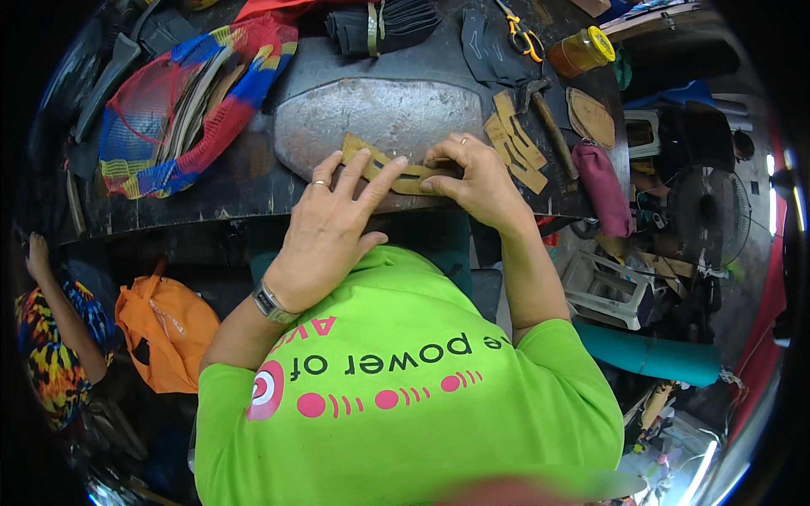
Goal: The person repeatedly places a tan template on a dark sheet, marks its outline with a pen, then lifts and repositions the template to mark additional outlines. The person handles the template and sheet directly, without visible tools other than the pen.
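Observation:
A mustard-tan slotted template, curved and flat, lies at the near edge of a worn grey slab on the dark workbench. My left hand is open, its spread fingertips pressing down on the template's left and middle part. At the template's right end is my right hand, with thumb and forefinger pinched together and the other fingers curled. Whatever sits between those fingers is hidden. Just right of my right hand lie more tan slotted templates.
Beyond the slab sits a banded stack of black pieces. A hammer, orange-handled scissors, a yellow-lidded jar and a maroon pouch lie to the right. A colourful mesh bag is left. Another person's arm shows far left.

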{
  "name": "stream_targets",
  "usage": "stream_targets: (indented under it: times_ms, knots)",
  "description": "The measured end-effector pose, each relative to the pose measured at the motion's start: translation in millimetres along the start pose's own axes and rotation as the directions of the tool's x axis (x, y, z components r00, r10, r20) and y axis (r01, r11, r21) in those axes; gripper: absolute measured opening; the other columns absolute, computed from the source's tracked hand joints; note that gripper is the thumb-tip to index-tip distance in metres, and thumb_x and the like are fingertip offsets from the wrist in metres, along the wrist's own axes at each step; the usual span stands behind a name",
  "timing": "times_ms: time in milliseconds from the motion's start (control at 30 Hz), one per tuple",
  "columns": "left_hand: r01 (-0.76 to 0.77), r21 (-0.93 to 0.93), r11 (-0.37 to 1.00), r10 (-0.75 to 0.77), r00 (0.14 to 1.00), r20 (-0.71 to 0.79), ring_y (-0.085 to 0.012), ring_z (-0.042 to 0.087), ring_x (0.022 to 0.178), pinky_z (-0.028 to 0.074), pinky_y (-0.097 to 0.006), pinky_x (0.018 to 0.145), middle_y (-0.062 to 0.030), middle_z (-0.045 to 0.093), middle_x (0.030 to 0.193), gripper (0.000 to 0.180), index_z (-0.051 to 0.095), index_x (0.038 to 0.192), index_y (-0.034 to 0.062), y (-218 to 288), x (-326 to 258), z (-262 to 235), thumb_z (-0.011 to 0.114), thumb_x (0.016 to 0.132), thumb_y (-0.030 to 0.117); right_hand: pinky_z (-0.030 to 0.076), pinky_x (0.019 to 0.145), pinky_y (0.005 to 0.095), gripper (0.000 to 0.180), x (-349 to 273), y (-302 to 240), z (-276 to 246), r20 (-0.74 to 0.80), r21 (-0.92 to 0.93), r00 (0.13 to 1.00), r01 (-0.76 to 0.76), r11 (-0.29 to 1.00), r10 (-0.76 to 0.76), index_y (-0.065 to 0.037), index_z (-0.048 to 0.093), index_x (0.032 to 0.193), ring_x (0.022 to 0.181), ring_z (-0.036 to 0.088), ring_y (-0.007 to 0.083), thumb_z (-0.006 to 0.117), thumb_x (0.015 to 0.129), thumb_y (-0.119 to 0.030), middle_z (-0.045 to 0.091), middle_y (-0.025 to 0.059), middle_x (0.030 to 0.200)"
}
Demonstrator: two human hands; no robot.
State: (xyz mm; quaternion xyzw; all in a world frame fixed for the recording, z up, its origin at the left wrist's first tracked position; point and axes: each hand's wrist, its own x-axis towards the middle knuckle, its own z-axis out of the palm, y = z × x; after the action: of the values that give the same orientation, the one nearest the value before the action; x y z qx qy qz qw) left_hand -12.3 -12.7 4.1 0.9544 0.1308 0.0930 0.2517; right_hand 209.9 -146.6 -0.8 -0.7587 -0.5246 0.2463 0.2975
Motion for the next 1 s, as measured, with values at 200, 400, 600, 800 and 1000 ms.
stream_targets:
  times_ms: [200, 400, 600, 800, 1000]
  knots:
    - [0.045, -0.054, 0.998, -0.057, 0.964, -0.26, -0.0397, 0.057, 0.128, 0.047, -0.045, 0.108, -0.017, 0.056, 0.144, 0.069, 0.061, 0.143, 0.0114, -26.4, 3.6, -17.4, 0.086, 0.079, 0.014, 0.053, 0.076, 0.0239, 0.017, 36.7, 49.8, -39.9, -0.269, 0.618, 0.934, -0.02, 0.786, 0.235, 0.001, 0.074, 0.098, 0.081, 0.067, 0.0099, 0.082, 0.084, -0.001, 0.074, 0.0044, 0.092]
    - [-0.138, 0.053, 0.989, 0.148, 0.921, -0.359, -0.0302, 0.065, 0.109, 0.049, -0.042, 0.092, -0.009, 0.07, 0.119, 0.033, 0.072, 0.12, 0.0078, -53.0, 54.9, -14.5, 0.077, 0.088, 0.017, 0.053, 0.072, 0.0254, 0.02, 111.4, 101.6, -60.8, -0.477, 0.367, 0.813, -0.162, 0.916, 0.335, 0.003, 0.076, 0.098, 0.076, 0.068, 0.011, 0.085, 0.083, -0.007, 0.075, 0.0033, 0.087]
    - [-0.171, 0.425, 0.889, 0.349, 0.854, -0.386, -0.0234, 0.064, 0.104, 0.045, -0.039, 0.092, -0.0037, 0.069, 0.115, 0.022, 0.074, 0.112, 0.0109, -76.4, 158.0, 1.3, 0.074, 0.091, 0.018, 0.055, 0.082, 0.0457, 0.032, 125.0, 117.5, -47.9, -0.549, -0.097, 0.791, -0.38, 0.92, 0.269, -0.009, 0.082, 0.103, 0.089, 0.074, 0.0355, 0.082, 0.082, -0.034, 0.078, 0.016, 0.093]
    - [-0.078, 0.61, 0.789, 0.305, 0.91, -0.279, -0.021, 0.063, 0.108, 0.044, -0.038, 0.091, -0.0033, 0.068, 0.113, 0.024, 0.075, 0.115, 0.0121, -101.1, 195.9, 17.0, 0.07, 0.091, 0.016, 0.053, 0.063, 0.0321, 0.021, 106.9, 121.4, -51.6, -0.637, 0.166, 0.728, -0.19, 0.968, 0.253, -0.004, 0.081, 0.1, 0.064, 0.067, 0.0162, 0.084, 0.085, -0.019, 0.075, 0.0081, 0.08]
    - [-0.148, 0.523, 0.839, 0.374, 0.855, -0.359, -0.0241, 0.069, 0.101, 0.05, -0.04, 0.086, -0.0065, 0.068, 0.105, 0.013, 0.073, 0.097, 0.0104, -111.1, 190.3, 26.0, 0.062, 0.092, 0.013, 0.036, 0.047, 0.0196, 0.016, 76.6, 111.9, -63.4, -0.509, 0.762, 0.665, 0.051, 0.646, 0.547, -0.003, 0.077, 0.101, 0.053, 0.053, 0.0061, 0.083, 0.09, -0.012, 0.07, -0.0001, 0.08]
